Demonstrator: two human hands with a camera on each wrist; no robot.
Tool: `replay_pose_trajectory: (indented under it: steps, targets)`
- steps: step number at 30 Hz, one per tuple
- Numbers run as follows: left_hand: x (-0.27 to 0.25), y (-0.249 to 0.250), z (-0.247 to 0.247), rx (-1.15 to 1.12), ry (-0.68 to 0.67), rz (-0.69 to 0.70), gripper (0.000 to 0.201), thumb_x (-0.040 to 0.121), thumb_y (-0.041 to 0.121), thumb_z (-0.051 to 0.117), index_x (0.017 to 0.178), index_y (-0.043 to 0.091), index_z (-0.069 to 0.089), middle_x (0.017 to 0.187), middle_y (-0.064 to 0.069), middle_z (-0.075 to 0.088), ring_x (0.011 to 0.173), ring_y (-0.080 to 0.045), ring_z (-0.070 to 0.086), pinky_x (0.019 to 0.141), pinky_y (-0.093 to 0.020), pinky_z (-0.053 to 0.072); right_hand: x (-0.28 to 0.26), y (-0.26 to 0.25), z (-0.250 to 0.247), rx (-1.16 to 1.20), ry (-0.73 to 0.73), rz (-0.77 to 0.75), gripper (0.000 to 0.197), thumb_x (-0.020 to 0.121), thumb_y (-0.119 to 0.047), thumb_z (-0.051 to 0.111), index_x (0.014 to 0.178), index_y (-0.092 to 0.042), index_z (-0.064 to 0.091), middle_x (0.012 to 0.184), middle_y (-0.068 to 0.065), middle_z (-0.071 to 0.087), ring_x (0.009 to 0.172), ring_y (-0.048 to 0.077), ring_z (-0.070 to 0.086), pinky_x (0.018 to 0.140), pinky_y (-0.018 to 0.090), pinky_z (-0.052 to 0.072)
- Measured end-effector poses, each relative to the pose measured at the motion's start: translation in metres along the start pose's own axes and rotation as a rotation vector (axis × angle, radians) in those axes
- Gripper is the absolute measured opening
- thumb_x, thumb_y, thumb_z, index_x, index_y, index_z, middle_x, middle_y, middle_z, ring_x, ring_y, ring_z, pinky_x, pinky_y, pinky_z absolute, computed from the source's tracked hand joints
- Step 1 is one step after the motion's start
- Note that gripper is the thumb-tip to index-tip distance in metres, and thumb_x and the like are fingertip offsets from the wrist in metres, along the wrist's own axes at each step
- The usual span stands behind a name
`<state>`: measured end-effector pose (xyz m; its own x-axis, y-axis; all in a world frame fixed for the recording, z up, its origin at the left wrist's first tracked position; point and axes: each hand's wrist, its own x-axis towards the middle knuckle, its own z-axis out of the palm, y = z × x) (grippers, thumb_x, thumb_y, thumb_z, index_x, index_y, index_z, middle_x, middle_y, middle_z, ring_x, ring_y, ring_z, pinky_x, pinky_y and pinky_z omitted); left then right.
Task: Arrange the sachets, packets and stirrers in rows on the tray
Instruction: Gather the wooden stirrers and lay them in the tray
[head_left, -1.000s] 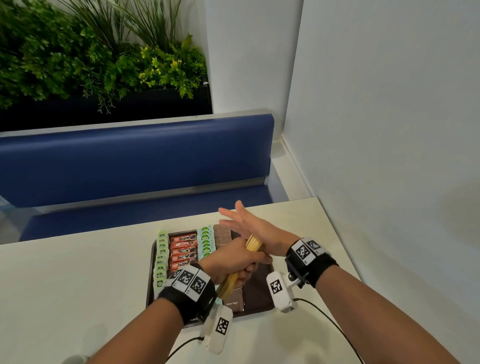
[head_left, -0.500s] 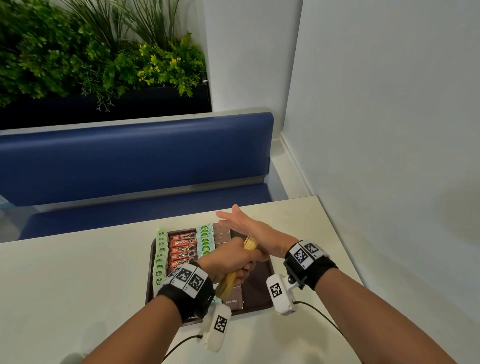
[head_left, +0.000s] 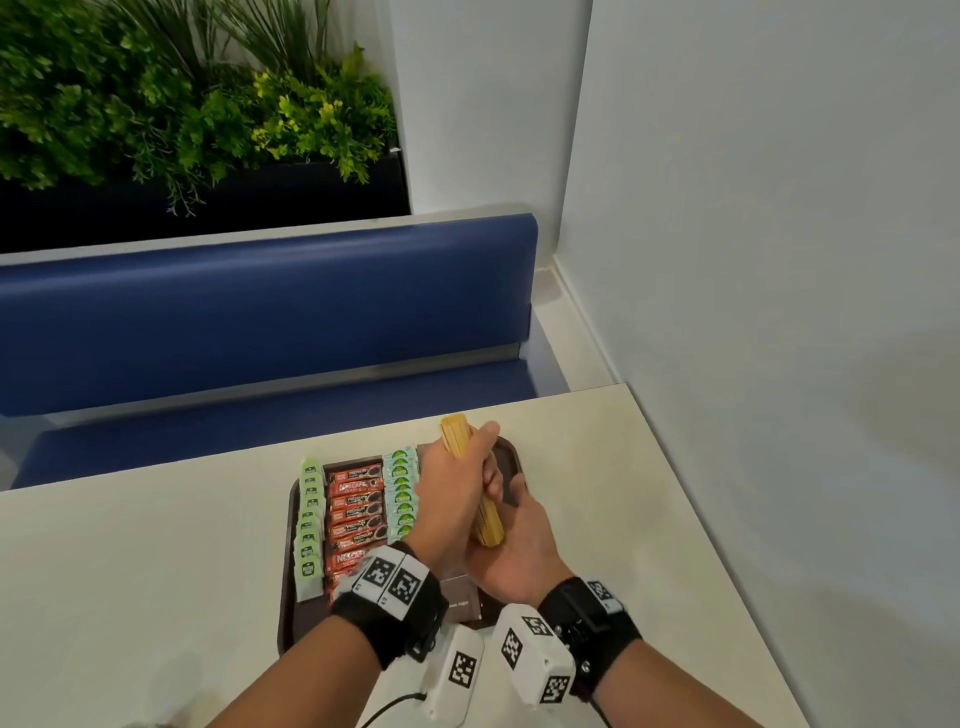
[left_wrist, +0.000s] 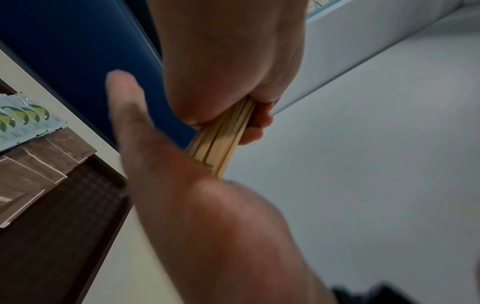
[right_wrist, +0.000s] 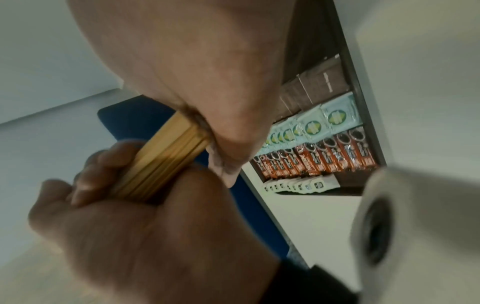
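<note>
My left hand (head_left: 449, 491) grips a bundle of wooden stirrers (head_left: 456, 441) around its middle, above the right part of the brown tray (head_left: 291, 618). The bundle's far end sticks up past my fist. My right hand (head_left: 517, 553) lies open under the near end, palm against the stick tips (left_wrist: 207, 162), thumb straight. In the right wrist view the bundle (right_wrist: 161, 160) runs from my left fingers (right_wrist: 85, 185) into my right palm. On the tray lie rows of pale green teabags (head_left: 309, 525), red coffee sticks (head_left: 358, 504), teal sachets (head_left: 401, 488) and brown sugar packets (head_left: 462, 597).
The tray sits on a cream table (head_left: 156, 571) whose right edge meets a white wall (head_left: 779, 312). A blue bench (head_left: 260, 312) and green plants (head_left: 182, 104) lie beyond the far edge. Bare tray floor (left_wrist: 64, 216) shows right of the brown packets.
My right hand left the bundle's far end and now presses its near end. My left hand swung the bundle so its far tip points away and up.
</note>
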<state>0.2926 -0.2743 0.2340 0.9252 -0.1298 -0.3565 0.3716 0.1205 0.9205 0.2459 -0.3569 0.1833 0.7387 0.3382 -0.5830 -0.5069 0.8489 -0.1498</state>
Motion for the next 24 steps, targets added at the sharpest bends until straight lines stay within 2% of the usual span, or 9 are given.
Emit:
replay_pose_trajectory:
  steps: [4,6,9,11,14,16,19,20,24]
  targets:
    - [0.000,-0.008,-0.004,0.073,-0.040,0.034,0.047,0.106,0.040,0.064,0.062,0.025,0.062,0.059,-0.006,0.057,0.055,-0.021,0.057,0.068,-0.036,0.052,0.004,0.004,0.001,0.000,0.080,0.017,0.081,0.100,-0.073,0.037,0.155,-0.014,0.051,0.158,0.025,0.046,0.148,0.045,0.042,0.129,0.058,0.022]
    - [0.001,-0.008,-0.005,0.067,-0.045,0.036,0.047,0.109,0.035,0.060,0.064,0.020,0.061,0.060,-0.009,0.056,0.056,-0.021,0.059,0.068,-0.033,0.056,0.002,0.002,0.003,-0.070,0.101,-0.022,0.068,0.104,-0.065,0.041,0.145,-0.014,0.060,0.153,0.019,0.055,0.144,0.039,0.051,0.124,0.053,0.034]
    - [0.013,-0.012,-0.012,0.058,0.013,-0.044,0.040,0.110,0.036,0.058,0.091,0.001,0.065,0.075,-0.013,0.070,0.072,-0.027,0.075,0.076,-0.035,0.063,-0.007,-0.013,0.000,-0.475,0.168,-0.186,0.043,0.110,-0.042,0.043,0.128,-0.013,0.069,0.129,0.014,0.072,0.125,0.031,0.067,0.105,0.045,0.054]
    - [0.024,-0.017,-0.016,0.059,0.022,-0.138,0.043,0.110,0.040,0.056,0.102,0.001,0.073,0.094,-0.006,0.082,0.093,-0.031,0.080,0.086,-0.043,0.063,-0.013,-0.029,-0.005,-0.756,0.170,-0.263,0.037,0.112,-0.031,0.042,0.133,-0.013,0.067,0.129,0.015,0.072,0.126,0.036,0.064,0.110,0.048,0.052]
    - [0.032,-0.024,-0.012,0.095,-0.035,-0.253,0.039,0.108,0.046,0.057,0.111,0.014,0.080,0.111,-0.004,0.081,0.108,-0.025,0.074,0.092,-0.043,0.058,-0.014,-0.047,-0.005,-0.980,0.077,-0.169,0.035,0.113,-0.029,0.041,0.141,-0.017,0.060,0.135,0.009,0.070,0.128,0.027,0.065,0.112,0.043,0.051]
    - [0.037,-0.028,-0.005,0.097,-0.069,-0.322,0.039,0.107,0.046,0.060,0.117,0.012,0.077,0.119,-0.008,0.078,0.110,-0.024,0.072,0.093,-0.041,0.058,-0.008,-0.056,-0.005,-1.045,0.047,-0.110,0.037,0.114,-0.031,0.040,0.148,-0.024,0.051,0.140,0.002,0.067,0.131,0.019,0.063,0.115,0.042,0.048]
    - [0.045,-0.030,0.005,0.096,-0.090,-0.385,0.045,0.106,0.047,0.061,0.120,0.006,0.074,0.117,-0.014,0.078,0.108,-0.027,0.073,0.095,-0.044,0.060,0.000,-0.067,-0.011,-0.953,0.015,-0.044,0.038,0.115,-0.026,0.037,0.152,-0.020,0.045,0.146,0.009,0.062,0.136,0.024,0.059,0.118,0.049,0.045]
    - [0.047,-0.030,0.008,0.117,-0.100,-0.395,0.048,0.107,0.048,0.060,0.119,0.004,0.073,0.112,-0.013,0.078,0.105,-0.026,0.073,0.094,-0.043,0.060,0.001,-0.069,-0.013,-0.902,0.011,-0.026,0.038,0.115,-0.023,0.036,0.151,-0.018,0.045,0.146,0.012,0.061,0.137,0.027,0.059,0.118,0.049,0.045]
    - [0.058,-0.035,0.011,0.203,-0.147,-0.391,0.043,0.109,0.048,0.055,0.111,0.008,0.070,0.085,-0.003,0.068,0.077,-0.012,0.064,0.049,-0.016,0.052,0.003,-0.074,-0.013,-0.750,-0.030,0.035,0.040,0.115,-0.018,0.035,0.151,-0.004,0.044,0.124,0.014,0.072,0.116,0.025,0.070,0.099,0.040,0.056]
